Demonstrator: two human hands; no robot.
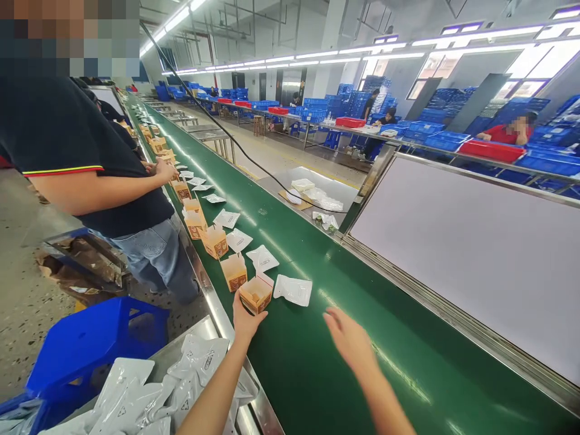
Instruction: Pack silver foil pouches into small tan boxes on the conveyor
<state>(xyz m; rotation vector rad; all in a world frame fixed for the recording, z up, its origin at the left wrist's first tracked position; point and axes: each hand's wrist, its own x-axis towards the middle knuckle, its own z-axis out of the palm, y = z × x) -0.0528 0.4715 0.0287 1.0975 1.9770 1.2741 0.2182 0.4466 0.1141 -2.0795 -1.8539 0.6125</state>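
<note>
My left hand (246, 321) grips a small open-topped orange-and-brown cardboard box (256, 295) by its sides, on the near side of the green conveyor belt (317, 338). Its flap stands up, and the inside looks largely bare. Over the belt, to the right of that box, my right hand (350, 339) is slightly blurred, fingers stretched out and holding nothing. Between the hands lies a white pouch (293, 290), touched by neither. Another open box (234, 272) stands just beyond the held one, in a row of several, with white pouches (263, 258) lying alongside.
A pile of white pouches (199, 368) is at lower left, close to my left forearm. Beyond it are a blue plastic stool (90, 338) and a co-worker in a dark shirt (67, 139) at the belt. A pale panel (471, 260) borders the belt's right side.
</note>
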